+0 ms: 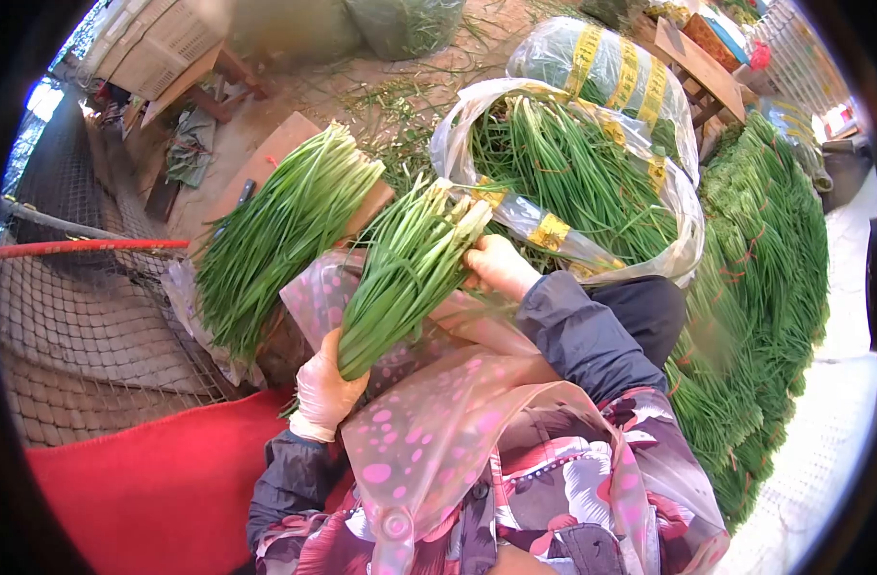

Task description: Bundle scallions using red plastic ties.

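Observation:
A bunch of green leafy stalks (400, 278) lies slantwise over my lap, its pale root ends pointing up and right. My left hand (328, 388), in a thin pale glove, is wrapped round the leafy lower end. Near the pale ends, my right hand (501, 266) has its fingers closed on the bunch's right side. Left of it, a larger pile of the same stalks (290, 225) rests on a wooden board (295, 134). An open plastic bag (688, 254) with yellow tape, full of green stalks, stands beyond my right hand.
Many tied green bundles (755, 316) are stacked along the right. A knife (247, 192) lies on the board's left side. Crates (151, 43) sit on a wooden stand at upper left. Netting (84, 335) and red cloth (170, 479) are at left. Loose stalks litter the floor.

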The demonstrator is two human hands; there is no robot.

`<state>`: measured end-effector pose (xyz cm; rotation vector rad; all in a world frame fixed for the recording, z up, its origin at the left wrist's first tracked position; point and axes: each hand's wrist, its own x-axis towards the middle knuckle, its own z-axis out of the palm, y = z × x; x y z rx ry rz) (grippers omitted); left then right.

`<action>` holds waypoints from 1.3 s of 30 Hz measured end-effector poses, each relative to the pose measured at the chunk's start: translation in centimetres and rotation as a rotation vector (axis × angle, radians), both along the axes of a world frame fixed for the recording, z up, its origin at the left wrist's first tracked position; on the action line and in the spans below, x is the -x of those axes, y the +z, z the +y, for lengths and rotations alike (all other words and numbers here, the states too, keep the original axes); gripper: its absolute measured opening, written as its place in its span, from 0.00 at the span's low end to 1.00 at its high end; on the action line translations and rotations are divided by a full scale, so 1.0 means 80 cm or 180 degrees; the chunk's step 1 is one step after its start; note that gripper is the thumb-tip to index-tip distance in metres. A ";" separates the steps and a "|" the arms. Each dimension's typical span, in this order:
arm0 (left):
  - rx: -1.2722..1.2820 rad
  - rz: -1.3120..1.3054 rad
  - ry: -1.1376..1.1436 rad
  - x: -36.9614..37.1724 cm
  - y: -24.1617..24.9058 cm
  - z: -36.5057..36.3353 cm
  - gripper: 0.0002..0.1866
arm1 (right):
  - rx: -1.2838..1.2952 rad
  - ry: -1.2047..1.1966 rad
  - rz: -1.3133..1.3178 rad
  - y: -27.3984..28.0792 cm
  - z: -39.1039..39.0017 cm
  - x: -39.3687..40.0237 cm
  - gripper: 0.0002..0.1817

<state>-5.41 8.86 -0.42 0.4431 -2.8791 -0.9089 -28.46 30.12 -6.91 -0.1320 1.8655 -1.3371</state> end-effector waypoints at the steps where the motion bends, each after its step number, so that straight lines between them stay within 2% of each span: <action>1: -0.0110 -0.0079 0.0021 -0.001 -0.003 -0.001 0.29 | -0.0518 0.0189 0.0691 -0.001 0.003 0.004 0.16; 2: -0.0119 -0.0088 0.0025 -0.004 -0.004 -0.006 0.29 | -0.0447 0.0108 0.0912 -0.039 0.012 0.013 0.16; 3: -0.0264 -0.0187 0.0072 -0.009 -0.006 -0.014 0.28 | -0.1055 0.0383 0.2735 -0.060 0.029 0.025 0.15; 4: -0.0408 -0.0303 0.0123 -0.015 -0.005 -0.021 0.28 | -0.1638 0.0143 0.2901 -0.057 0.043 0.042 0.14; 5: -0.0474 -0.0239 0.0186 -0.020 0.005 -0.025 0.26 | -0.1204 -0.0070 0.2263 -0.080 0.089 0.075 0.14; 6: -0.0455 -0.0120 0.0226 -0.028 0.006 -0.033 0.26 | -0.1135 -0.0872 0.1777 -0.073 0.126 0.100 0.14; 7: -0.0590 -0.0036 0.0261 -0.035 0.006 -0.039 0.26 | -0.1900 -0.0619 0.2116 -0.069 0.145 0.109 0.15; 8: -0.0718 0.0053 0.0285 -0.039 0.005 -0.043 0.26 | -0.2764 0.0894 0.2053 -0.086 0.150 0.108 0.17; 10: -0.0616 0.0090 0.0314 -0.041 0.005 -0.047 0.26 | -0.2657 0.2006 0.2228 -0.060 0.143 0.074 0.26; 12: -0.0549 0.0163 0.0389 -0.036 0.002 -0.044 0.26 | -0.2123 0.1110 0.2450 -0.029 0.094 0.046 0.37; 14: -0.0574 -0.0016 0.0426 -0.031 0.003 -0.037 0.28 | -0.0445 0.0271 0.0974 0.027 0.042 0.030 0.41; 16: -0.0141 -0.0026 0.0265 -0.027 0.001 -0.028 0.28 | -0.0264 0.0377 0.1570 0.049 0.003 0.008 0.36; 18: 0.0063 0.0076 0.0120 -0.022 -0.007 -0.021 0.28 | -0.0766 0.0736 0.1702 0.053 -0.022 0.004 0.29; 19: 0.0077 0.0194 0.0102 -0.021 -0.010 -0.018 0.28 | -0.0351 0.0787 0.1036 0.056 -0.025 0.001 0.24; 20: 0.0092 0.0313 0.0094 -0.020 -0.012 -0.017 0.29 | -0.0155 0.0833 0.0915 0.037 -0.028 0.000 0.20; 22: 0.0045 0.0377 0.0108 -0.017 -0.012 -0.016 0.28 | 0.0043 0.0464 0.0525 0.046 -0.026 -0.002 0.18; 25: -0.0007 0.0334 0.0370 -0.013 -0.003 -0.015 0.31 | 0.0639 -0.0922 0.0271 0.014 0.009 0.032 0.19; 26: 0.0239 0.0380 0.0269 -0.012 -0.002 -0.018 0.32 | 0.0667 -0.1210 0.0604 0.019 0.027 0.048 0.19; 28: 0.0472 0.0418 0.0146 -0.009 -0.003 -0.022 0.33 | 0.0149 -0.0667 0.0493 0.064 0.033 0.054 0.23; 30: 0.0775 0.0538 -0.0130 -0.005 -0.006 -0.025 0.34 | -0.0578 0.0259 0.1089 0.102 0.010 0.029 0.31; 31: 0.0760 0.0556 -0.0141 -0.001 -0.006 -0.024 0.34 | -0.1016 0.0699 0.1417 0.097 0.002 0.031 0.38; 32: 0.0765 0.0629 -0.0157 0.000 -0.005 -0.023 0.34 | -0.1134 0.0949 0.1888 0.075 -0.003 0.035 0.41; 36: 0.0747 0.0495 -0.0071 -0.002 -0.002 -0.021 0.31 | -0.1304 0.1759 0.1478 0.054 -0.022 0.024 0.23; 37: 0.0748 0.0492 -0.0070 -0.003 -0.003 -0.021 0.31 | -0.1241 0.1742 0.2165 0.030 -0.027 0.017 0.17; 39: 0.0607 0.0581 -0.0092 -0.004 -0.008 -0.021 0.31 | -0.1395 0.1594 0.2426 0.010 -0.022 0.011 0.16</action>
